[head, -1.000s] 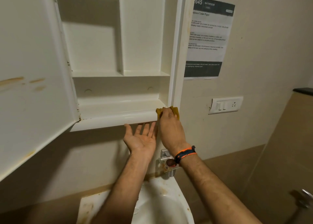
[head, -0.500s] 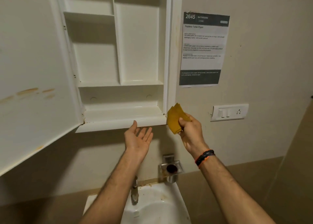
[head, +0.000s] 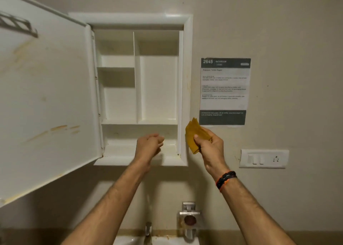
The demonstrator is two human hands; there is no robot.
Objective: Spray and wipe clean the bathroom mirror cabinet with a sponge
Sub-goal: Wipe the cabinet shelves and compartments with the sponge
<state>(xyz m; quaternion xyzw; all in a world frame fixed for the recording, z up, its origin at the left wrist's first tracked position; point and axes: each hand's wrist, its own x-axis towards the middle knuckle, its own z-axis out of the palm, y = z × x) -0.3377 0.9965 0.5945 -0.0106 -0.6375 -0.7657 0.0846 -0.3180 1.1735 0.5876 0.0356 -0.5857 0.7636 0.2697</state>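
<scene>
The white mirror cabinet [head: 187, 78] hangs on the wall with its shelves bare. Its door [head: 46, 96] is swung open to the left, and the inner face carries brownish streaks. Grime shows in the bottom shelf's right corner. My right hand [head: 210, 149] pinches a folded yellow sponge cloth [head: 193, 133] just right of the cabinet frame, off the surface. My left hand [head: 148, 145] is raised in front of the bottom shelf, fingers curled with nothing in them, slightly blurred. No spray bottle is in view.
A printed notice [head: 224, 90] is taped to the wall right of the cabinet, with a white switch plate [head: 263, 158] below it. Under the cabinet are a tap [head: 148, 230], a metal wall holder [head: 189, 220] and the sink's rim [head: 167, 242].
My right hand lifted the sponge cloth off the bottom shelf's right corner and drew it rightwards. My left hand rose from palm-up under the shelf and curled. My view tilted upwards.
</scene>
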